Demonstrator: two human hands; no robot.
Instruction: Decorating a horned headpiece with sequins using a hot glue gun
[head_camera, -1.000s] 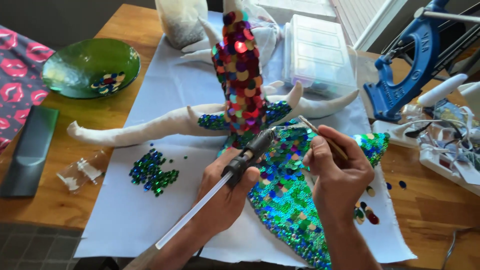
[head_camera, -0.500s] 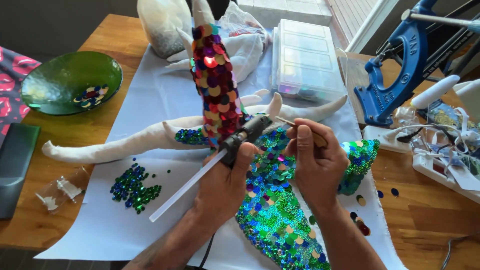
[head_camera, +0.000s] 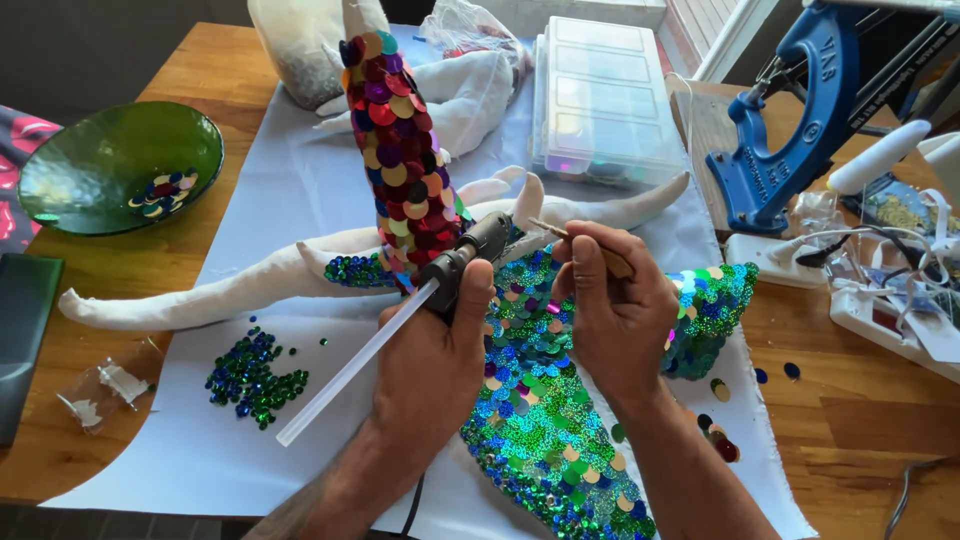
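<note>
While left hand (head_camera: 430, 360) grips black glue gun (head_camera: 470, 262), right hand (head_camera: 615, 310) pinches thin wooden stick (head_camera: 570, 240); both raised since earlier toward 12 o'clock, nozzle now touching green sequinned fabric figure (head_camera: 540, 420), gluing underway.

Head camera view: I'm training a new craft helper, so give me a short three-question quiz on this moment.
1. True or false: the left hand holds the glue gun.
2. What does the right hand hold? A) scissors B) a thin wooden stick C) a brush
3. What lies inside the green bowl?

Key: 1. True; a clear glue stick juts from its back. 2. B. 3. A small pile of loose sequins.
</note>
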